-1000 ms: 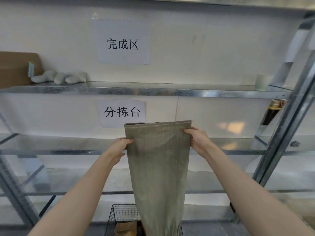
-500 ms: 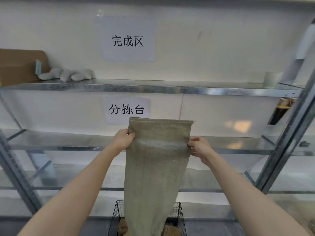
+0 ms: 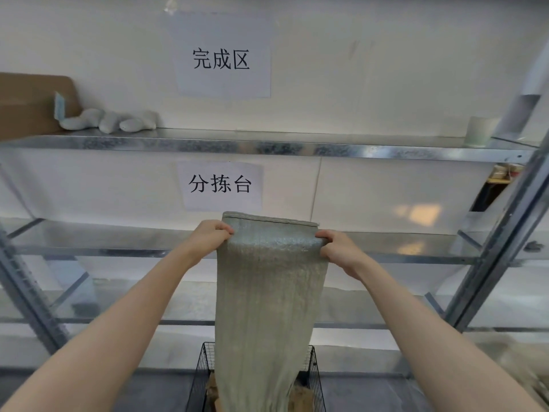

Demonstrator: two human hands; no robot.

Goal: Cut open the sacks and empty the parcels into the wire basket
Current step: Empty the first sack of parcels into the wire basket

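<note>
A grey-green woven sack (image 3: 267, 298) hangs upside down, its sewn bottom edge uppermost and its lower end reaching into the black wire basket (image 3: 199, 373) at the bottom centre. My left hand (image 3: 211, 234) grips the sack's left edge near the top. On the opposite edge my right hand (image 3: 335, 248) is closed on the fabric at about the same height. Brown parcels (image 3: 301, 396) show inside the basket on both sides of the sack; most of the basket's inside is hidden by it.
A metal shelving rack fills the view, with its upper shelf (image 3: 267, 145) above my hands. On that shelf lie white gloves (image 3: 110, 121), a brown cardboard piece (image 3: 26, 105) and a white cup (image 3: 479, 130). Two paper signs (image 3: 221, 55) hang on the wall. A slanted steel upright (image 3: 502, 251) stands at right.
Both hands slid a little down the sack's sides from its top corners, so the sewn edge now stands above them. The sack's lower end stays in the basket, where brown parcels now show.
</note>
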